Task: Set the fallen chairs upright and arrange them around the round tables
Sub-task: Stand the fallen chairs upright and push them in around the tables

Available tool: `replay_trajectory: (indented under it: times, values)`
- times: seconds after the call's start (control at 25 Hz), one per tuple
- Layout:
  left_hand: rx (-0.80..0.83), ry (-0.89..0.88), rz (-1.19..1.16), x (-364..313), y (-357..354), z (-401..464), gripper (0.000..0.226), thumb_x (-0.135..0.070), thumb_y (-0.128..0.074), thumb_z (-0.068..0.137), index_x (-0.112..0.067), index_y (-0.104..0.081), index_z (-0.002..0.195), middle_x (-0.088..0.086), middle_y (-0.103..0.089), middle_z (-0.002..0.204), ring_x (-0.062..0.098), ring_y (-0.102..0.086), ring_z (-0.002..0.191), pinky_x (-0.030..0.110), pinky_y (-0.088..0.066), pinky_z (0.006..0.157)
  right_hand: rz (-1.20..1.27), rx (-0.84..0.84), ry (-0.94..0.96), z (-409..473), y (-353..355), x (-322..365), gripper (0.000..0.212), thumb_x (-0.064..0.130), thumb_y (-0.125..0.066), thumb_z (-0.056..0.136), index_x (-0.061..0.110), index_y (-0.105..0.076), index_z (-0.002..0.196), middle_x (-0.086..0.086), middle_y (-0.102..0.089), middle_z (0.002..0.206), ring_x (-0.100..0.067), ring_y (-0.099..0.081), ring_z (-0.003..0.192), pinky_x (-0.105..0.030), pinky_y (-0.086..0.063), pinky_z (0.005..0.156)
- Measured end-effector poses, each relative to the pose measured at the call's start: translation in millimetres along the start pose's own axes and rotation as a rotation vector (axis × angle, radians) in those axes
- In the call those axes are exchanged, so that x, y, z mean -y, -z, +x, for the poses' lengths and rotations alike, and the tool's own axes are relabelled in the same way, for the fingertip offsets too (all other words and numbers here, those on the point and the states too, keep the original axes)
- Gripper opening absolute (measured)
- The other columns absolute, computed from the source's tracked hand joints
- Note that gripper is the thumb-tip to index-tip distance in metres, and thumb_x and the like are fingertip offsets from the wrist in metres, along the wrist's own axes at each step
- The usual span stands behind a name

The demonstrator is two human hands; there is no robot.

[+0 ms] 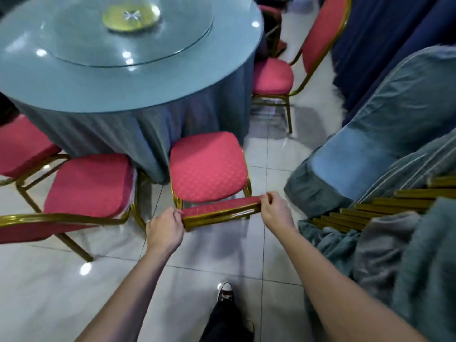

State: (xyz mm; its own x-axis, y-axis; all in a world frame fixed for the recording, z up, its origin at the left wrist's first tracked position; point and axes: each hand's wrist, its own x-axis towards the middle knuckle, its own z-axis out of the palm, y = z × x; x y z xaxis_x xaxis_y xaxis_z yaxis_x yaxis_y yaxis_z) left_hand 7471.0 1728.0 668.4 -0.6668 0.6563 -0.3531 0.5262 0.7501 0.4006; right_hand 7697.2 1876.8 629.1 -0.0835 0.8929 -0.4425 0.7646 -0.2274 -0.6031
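We see an upright red-cushioned chair (208, 169) with a gold metal frame, its seat facing the round table (128, 95) and its front edge just beside the table's hanging grey-blue cloth (138, 134). We look down on the top rail of the chair's backrest, which both hands grasp: the left hand (164, 229) curls its fingers round the rail's left end, and the right hand (276, 209) pinches the right end between thumb and fingers. Left of this chair stands a second red chair (90, 183), also upright, its seat turned toward the table and its backrest rail reaching the picture's left edge. Farther left of the chair in hand, a third red seat (23, 144) lies partly under the table's rim. Right of the chair and beyond it, a fourth red chair (272, 76) stands upright at the table's right side, its back tilted away from the table. On the table rests a glass turntable (133, 33) with a gold hub (130, 19) at its centre. Right of the chair in hand, well apart from the table, we note a stack of chairs under grey-blue covers (370, 154), with gold chair legs (394, 201) showing between the folds. Below the chair, on the pale glossy tiled floor (61, 292), a dark trouser leg and a shoe (224, 292) are visible.
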Motion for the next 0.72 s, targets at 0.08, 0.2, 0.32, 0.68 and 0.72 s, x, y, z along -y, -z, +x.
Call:
replay_trajectory:
  times: [0.08,0.2,0.32,0.68,0.72]
  values:
    - [-0.080,-0.131,0.015,-16,5,3,0.029,-0.025,-0.033,0.105,-0.019,-0.055,0.087,0.015,-0.068,0.090,0.040,-0.065,0.086,0.047,-0.051,0.086,-0.069,-0.026,0.079,7,13,16,0.047,0.054,-0.030,0.103,0.027,-0.051,0.135,-0.010,-0.059,0.131,-0.031,-0.053,0.120,-0.050,-0.042,0.104]
    - [-0.098,-0.216,0.048,-35,15,12,0.029,-0.036,-0.037,0.106,-0.019,-0.060,0.109,0.010,-0.064,0.114,0.035,-0.055,0.116,0.047,-0.040,0.102,-0.155,0.042,0.141,20,31,31,0.048,0.051,-0.034,0.104,0.036,-0.035,0.150,-0.006,-0.050,0.146,-0.030,-0.048,0.131,-0.050,-0.038,0.108]
    - [-0.123,-0.197,0.137,-57,25,26,0.042,-0.047,-0.039,0.103,-0.020,-0.057,0.129,0.012,-0.060,0.131,0.036,-0.050,0.126,0.049,-0.035,0.109,-0.206,0.061,0.187,27,38,40,0.052,0.051,-0.038,0.103,0.042,-0.024,0.152,-0.008,-0.056,0.137,-0.030,-0.052,0.125,-0.050,-0.041,0.104]
    - [0.033,-0.454,0.237,-223,-8,80,0.025,-0.042,-0.048,0.100,-0.030,-0.061,0.117,0.001,-0.063,0.118,0.029,-0.054,0.112,0.040,-0.042,0.097,-0.080,-0.006,0.285,108,126,46,0.049,0.046,-0.043,0.102,0.040,-0.036,0.150,0.003,-0.051,0.146,-0.017,-0.044,0.134,-0.040,-0.037,0.110]
    - [0.063,-0.485,0.217,-252,-15,85,0.024,-0.040,-0.048,0.100,-0.030,-0.062,0.116,0.001,-0.062,0.118,0.029,-0.054,0.111,0.041,-0.042,0.097,-0.057,-0.032,0.298,126,147,48,0.049,0.044,-0.044,0.102,0.038,-0.037,0.150,0.003,-0.050,0.146,-0.016,-0.044,0.134,-0.040,-0.037,0.111]
